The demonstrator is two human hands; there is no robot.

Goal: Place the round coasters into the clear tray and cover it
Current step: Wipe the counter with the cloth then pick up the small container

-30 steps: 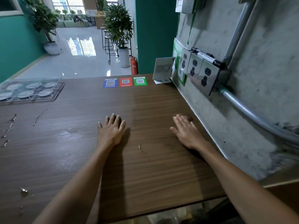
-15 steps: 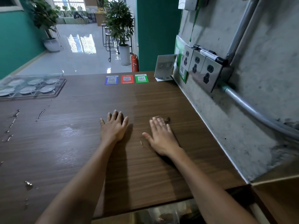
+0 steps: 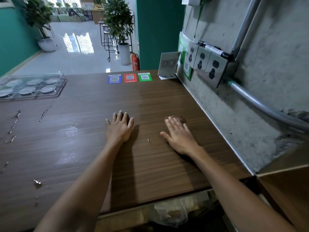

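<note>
- Hands lie flat, palms down, on the wooden desk [image 3: 167, 101]: the left hand [image 3: 119, 129] near the middle, the right hand [image 3: 179, 137] closer to the wall-side edge, fingers straight and holding nothing.
- The clear tray [image 3: 31, 87] sits at the far left of the desk, well apart from both hands, with round coasters [image 3: 27, 90] visible in its compartments.
- A clear cover appears to rest over the tray already, so the task looks finished or nearly so; this is a judgement, since glare makes the top surface hard to read.
- If a check is the step in hand, do it well by reaching over with both hands, pressing the cover evenly at opposite edges, and confirming every coaster lies flat in its own cell.
- Avoid sliding the tray toward the far edge of the desk while pressing.
- The tray's left end is cut off by the frame, so the total count of coasters cannot be told.
- Whether the cover is fully seated or merely laid on is unclear.
- A small dark patch just beyond the right fingertips [image 3: 173, 118] is too blurred to identify.
- Three coloured code stickers [image 3: 130, 78] lie near the far edge.
</note>
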